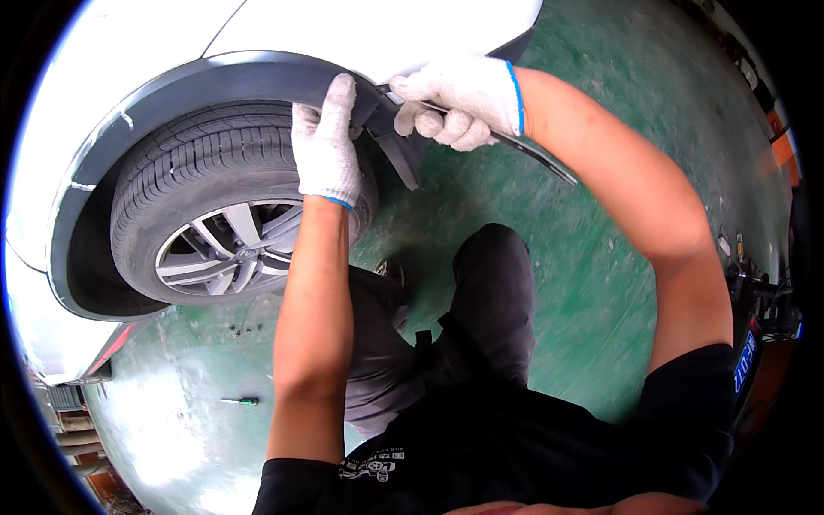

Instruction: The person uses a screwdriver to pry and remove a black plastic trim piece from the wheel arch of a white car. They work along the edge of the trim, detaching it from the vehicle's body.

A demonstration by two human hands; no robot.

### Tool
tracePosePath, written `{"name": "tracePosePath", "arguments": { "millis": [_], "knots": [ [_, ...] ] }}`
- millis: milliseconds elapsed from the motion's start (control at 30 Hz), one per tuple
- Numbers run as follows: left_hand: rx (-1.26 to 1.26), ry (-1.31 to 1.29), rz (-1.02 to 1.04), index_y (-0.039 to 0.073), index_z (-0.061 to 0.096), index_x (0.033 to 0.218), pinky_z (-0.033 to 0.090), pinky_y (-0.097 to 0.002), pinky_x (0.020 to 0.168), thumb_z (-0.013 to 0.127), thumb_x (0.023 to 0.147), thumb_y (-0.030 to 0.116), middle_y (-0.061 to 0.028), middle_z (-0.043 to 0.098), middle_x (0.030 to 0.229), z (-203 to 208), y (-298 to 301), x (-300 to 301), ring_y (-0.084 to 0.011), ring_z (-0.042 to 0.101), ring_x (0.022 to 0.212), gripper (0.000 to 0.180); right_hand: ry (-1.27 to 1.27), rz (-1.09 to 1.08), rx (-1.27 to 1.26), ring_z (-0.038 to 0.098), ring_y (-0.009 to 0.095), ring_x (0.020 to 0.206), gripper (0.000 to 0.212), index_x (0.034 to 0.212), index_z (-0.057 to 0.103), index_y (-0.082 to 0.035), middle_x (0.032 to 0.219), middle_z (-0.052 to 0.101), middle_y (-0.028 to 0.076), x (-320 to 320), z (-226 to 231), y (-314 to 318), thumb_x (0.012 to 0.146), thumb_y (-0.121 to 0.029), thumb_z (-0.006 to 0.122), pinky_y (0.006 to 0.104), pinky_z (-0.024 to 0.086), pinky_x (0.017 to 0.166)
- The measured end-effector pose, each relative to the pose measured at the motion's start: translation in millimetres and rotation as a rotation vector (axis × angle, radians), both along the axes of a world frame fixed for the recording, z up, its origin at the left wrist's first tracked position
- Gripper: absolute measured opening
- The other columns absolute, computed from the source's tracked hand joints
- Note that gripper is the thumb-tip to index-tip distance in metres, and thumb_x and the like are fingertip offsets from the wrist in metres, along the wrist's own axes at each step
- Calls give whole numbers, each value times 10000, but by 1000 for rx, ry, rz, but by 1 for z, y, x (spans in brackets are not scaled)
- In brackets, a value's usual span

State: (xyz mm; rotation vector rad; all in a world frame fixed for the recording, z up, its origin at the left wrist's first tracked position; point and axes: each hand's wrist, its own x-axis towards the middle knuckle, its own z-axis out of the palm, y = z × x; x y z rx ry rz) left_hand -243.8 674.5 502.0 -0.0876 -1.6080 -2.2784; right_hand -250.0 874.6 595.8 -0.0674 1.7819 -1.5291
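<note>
My left hand (328,146), in a white knit glove, grips the lower edge of the dark plastic wheel arch trim (249,79) on a white car (360,30). Its thumb lies on the outer face; the fingers curl behind, partly hidden. My right hand (459,101), gloved alike, is closed around a dark, slim pry bar (542,157). One end of the bar sticks out toward my right forearm. The other end points at the trim's end by the car body, mostly covered by my fingers. A dark flap (397,157) hangs down between my hands.
Below the trim stands the tire (197,159) with a silver spoked rim (244,254). A green-handled screwdriver (242,401) lies on the green floor (584,283) at lower left. My knees (493,292) are bent beside the wheel. Equipment lines the right edge.
</note>
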Motion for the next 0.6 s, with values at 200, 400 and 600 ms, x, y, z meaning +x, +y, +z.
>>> {"name": "tracePosePath", "arguments": {
  "millis": [200, 400, 600],
  "knots": [
    [31, 63, -93, 148, 644, 1188, 544, -310, 713, 791, 975, 252, -9, 707, 1055, -5, -6, -8, -141, 690, 916, 280, 18, 23, -90, 332, 34, 418, 530, 1093, 595, 71, 660, 513, -18, 0, -6, 4, 1123, -445, 478, 213, 236, 337],
    [85, 112, -151, 122, 623, 1251, 592, -393, 803, 796, 965, 222, -63, 705, 1124, -9, -13, -13, -228, 702, 1001, 349, 70, -320, -446, 450, 93, 417, 447, 996, 617, 0, 664, 594, 48, 33, -48, -27, 1107, -427, 541, 256, 350, 358],
    [140, 83, -170, 142, 651, 1198, 552, -322, 745, 794, 961, 141, -21, 701, 1054, -7, -13, -14, -164, 682, 902, 276, 163, -592, -719, 478, 98, 400, 432, 1116, 607, -15, 677, 618, 56, 62, -109, -72, 1111, -443, 545, 255, 354, 352]
  ]
}}
